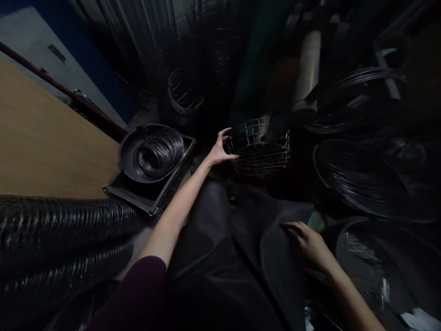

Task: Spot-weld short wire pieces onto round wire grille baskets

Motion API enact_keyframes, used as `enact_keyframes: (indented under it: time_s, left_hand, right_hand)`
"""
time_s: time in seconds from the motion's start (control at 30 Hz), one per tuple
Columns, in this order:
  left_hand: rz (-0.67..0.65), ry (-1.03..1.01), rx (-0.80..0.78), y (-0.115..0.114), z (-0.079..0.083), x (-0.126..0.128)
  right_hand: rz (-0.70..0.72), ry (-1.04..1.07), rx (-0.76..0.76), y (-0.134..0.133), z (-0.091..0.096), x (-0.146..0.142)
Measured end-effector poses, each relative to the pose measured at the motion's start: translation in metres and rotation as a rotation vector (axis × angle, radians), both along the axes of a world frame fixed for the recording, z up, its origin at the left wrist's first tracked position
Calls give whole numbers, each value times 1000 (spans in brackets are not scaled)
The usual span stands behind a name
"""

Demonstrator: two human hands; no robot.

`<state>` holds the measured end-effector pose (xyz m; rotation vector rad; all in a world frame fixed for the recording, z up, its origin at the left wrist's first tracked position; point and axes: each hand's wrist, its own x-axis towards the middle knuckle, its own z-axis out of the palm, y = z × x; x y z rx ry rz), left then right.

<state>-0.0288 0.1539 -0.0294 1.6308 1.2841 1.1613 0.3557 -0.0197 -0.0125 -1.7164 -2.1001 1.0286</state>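
Note:
My left hand [220, 151] reaches forward and grips the left side of a round wire basket [260, 149], thumb low and fingers spread higher on its rim. The basket is made of thin metal wires and looks tilted, with its open mesh towards me. My right hand [308, 241] is lower on the right, beside the edge of a black apron [223, 257] that covers my lap. Its fingers are loosely bent and apart, with the tips at a fold of the apron. I see nothing held in it.
To the left, a coil of wire [161, 154] sits in a dark round basin [129, 158] on a crate [132, 197]. Another wire ring stack [186, 99] stands behind. Large wire coils [358, 184] fill the right side. Black wrapped rolls [62, 230] lie at lower left.

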Motion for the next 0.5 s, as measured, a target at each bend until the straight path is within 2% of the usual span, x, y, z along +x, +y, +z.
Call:
enact_keyframes:
  time_s: [0.03,0.1,0.17,0.23,0.3,0.37,0.43,0.5]
  left_hand:
    - [13,10,12,-5,6,0]
    - [1,58,66,-19,23,-3]
    - [-29,147,136,-34,42,-8]
    - [-47,272,192,-49,62,-10]
    - [-60,411,227,-61,79,-6]
    - [-93,522,256,-68,90,2]
    - [-124,590,278,-73,95,11]
    - [-144,631,290,-75,96,19]
  right_hand:
    - [0,5,1,-1,-2,0]
    - [-68,18,29,4,8,-5]
    - [-154,68,73,15,33,-21]
    - [-180,170,90,29,65,-47]
    - [-110,270,56,47,95,-79]
    - [-3,302,-41,66,114,-109]
    - [63,251,-127,84,121,-131]
    - [84,125,-71,96,120,-143]
